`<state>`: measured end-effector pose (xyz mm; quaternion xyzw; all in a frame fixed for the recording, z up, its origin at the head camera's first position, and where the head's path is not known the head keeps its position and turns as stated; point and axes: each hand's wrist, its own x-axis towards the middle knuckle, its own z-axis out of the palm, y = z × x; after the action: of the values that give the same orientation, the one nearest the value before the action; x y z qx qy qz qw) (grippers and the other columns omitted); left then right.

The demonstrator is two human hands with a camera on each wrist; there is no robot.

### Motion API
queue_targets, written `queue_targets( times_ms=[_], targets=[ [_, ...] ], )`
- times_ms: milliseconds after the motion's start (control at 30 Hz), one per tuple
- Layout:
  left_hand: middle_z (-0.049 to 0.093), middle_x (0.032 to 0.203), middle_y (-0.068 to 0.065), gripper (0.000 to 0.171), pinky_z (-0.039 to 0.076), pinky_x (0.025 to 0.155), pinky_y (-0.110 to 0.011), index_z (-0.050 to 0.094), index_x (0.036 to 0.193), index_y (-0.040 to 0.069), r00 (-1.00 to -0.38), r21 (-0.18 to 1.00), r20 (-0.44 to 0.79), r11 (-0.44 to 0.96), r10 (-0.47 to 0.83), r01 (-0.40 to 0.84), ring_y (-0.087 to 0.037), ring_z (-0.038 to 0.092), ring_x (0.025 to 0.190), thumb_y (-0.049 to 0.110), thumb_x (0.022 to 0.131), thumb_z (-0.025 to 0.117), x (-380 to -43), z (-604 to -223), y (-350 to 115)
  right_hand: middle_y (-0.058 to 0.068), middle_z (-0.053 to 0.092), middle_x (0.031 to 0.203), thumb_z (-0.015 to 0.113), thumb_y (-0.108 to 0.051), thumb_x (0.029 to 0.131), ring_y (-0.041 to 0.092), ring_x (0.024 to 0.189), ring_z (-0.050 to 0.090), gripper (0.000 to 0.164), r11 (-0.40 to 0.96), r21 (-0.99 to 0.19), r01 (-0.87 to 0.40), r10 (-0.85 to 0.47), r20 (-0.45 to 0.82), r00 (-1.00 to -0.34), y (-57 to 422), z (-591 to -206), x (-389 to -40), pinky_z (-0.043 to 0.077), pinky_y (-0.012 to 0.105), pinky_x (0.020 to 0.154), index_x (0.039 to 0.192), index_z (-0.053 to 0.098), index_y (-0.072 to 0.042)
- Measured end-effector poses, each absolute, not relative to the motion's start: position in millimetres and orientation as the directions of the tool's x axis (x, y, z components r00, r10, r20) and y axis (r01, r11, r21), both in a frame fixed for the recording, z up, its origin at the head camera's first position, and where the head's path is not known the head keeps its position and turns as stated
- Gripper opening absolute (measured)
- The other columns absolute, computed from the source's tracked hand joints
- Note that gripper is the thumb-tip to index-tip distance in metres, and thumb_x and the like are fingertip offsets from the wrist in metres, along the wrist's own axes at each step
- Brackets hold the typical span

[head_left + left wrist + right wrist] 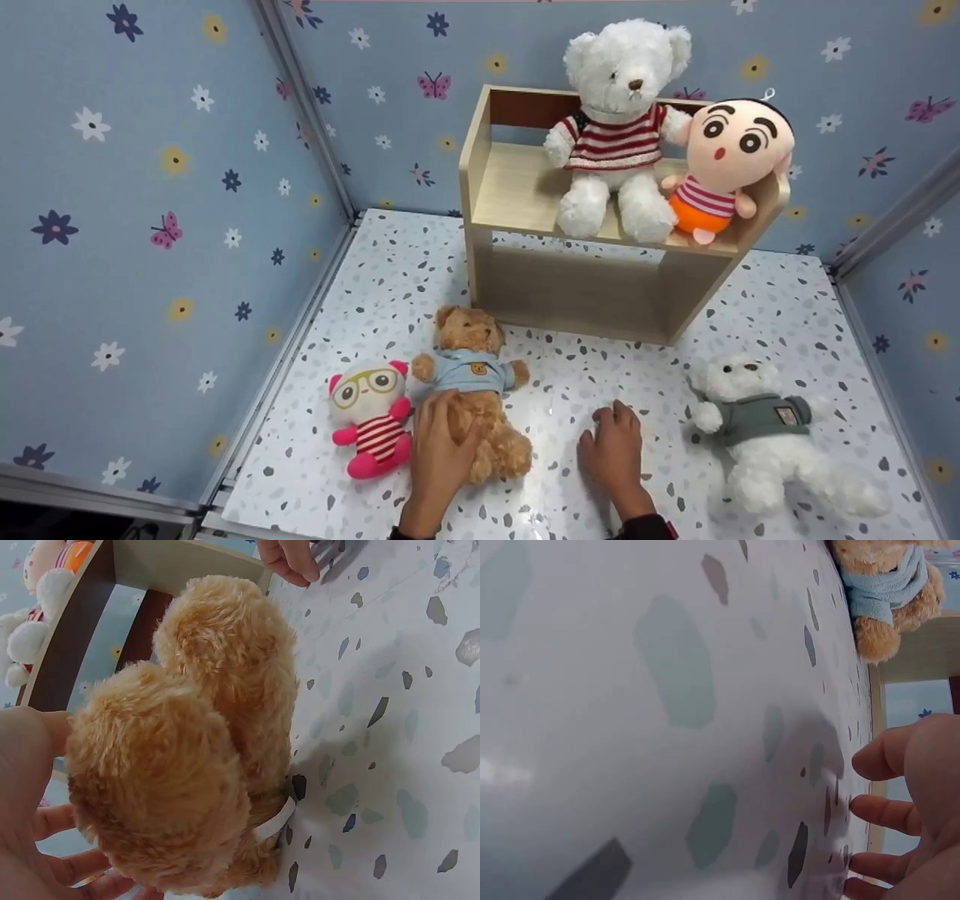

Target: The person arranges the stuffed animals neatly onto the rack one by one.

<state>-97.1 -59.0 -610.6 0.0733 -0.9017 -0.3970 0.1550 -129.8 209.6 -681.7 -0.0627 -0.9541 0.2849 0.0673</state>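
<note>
A brown teddy bear in a light blue shirt lies on its back on the speckled floor. My left hand grips it around one leg and hip, with the thumb on one side and the fingers on the other. In the left wrist view the bear's furry feet fill the middle, and a small white tag shows beneath. To the bear's right, my right hand rests low over the floor with loosely bent fingers and holds nothing.
A wooden shelf stands behind, carrying a white bear in a striped sweater and a cartoon boy doll. A pink panda doll lies left; a white bear in a green shirt lies right. Flowered walls enclose the floor.
</note>
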Motion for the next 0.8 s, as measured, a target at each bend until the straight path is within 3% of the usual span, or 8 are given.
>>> queue_targets(
  times_ms=[267,567,800],
  targets=[
    [0.052,0.145,-0.013,0.071,0.042,0.111,-0.058,0.053,0.141,0.015,-0.945,0.769,0.135,0.633,-0.298,-0.09,-0.036,0.048,0.135,0.036,0.082,0.086,-91.6,-616.8,-59.6,0.04,0.049,0.139,0.073,-0.013,0.085,0.058,0.136,0.04,0.039,0.868,-0.493,0.063,0.127,0.097,-0.987,196.1,-675.9,-133.4,0.029,0.066,0.117,0.116,0.061,0.006],
    [0.04,0.158,-0.019,0.091,0.041,0.111,-0.063,0.033,0.156,0.013,-0.945,0.812,-0.01,0.549,-0.326,-0.198,-0.045,0.045,0.141,0.046,0.086,0.08,-87.3,-625.3,-56.7,0.034,0.047,0.149,0.072,-0.023,0.089,0.064,0.138,0.033,0.054,0.874,-0.47,0.121,0.123,-0.027,-0.992,182.6,-665.6,-135.7,0.031,0.077,0.108,0.133,0.056,0.004],
    [0.032,0.163,-0.024,0.098,0.042,0.106,-0.07,0.017,0.163,0.023,-0.937,0.82,-0.138,0.494,-0.321,-0.29,-0.055,0.048,0.135,0.052,0.089,0.074,-83.9,-631.1,-57.3,0.029,0.058,0.138,0.072,-0.023,0.091,0.066,0.139,0.03,0.054,0.79,-0.6,0.127,0.121,-0.051,-0.991,173.4,-659.1,-132.1,0.028,0.076,0.111,0.135,0.055,0.005]
  ],
)
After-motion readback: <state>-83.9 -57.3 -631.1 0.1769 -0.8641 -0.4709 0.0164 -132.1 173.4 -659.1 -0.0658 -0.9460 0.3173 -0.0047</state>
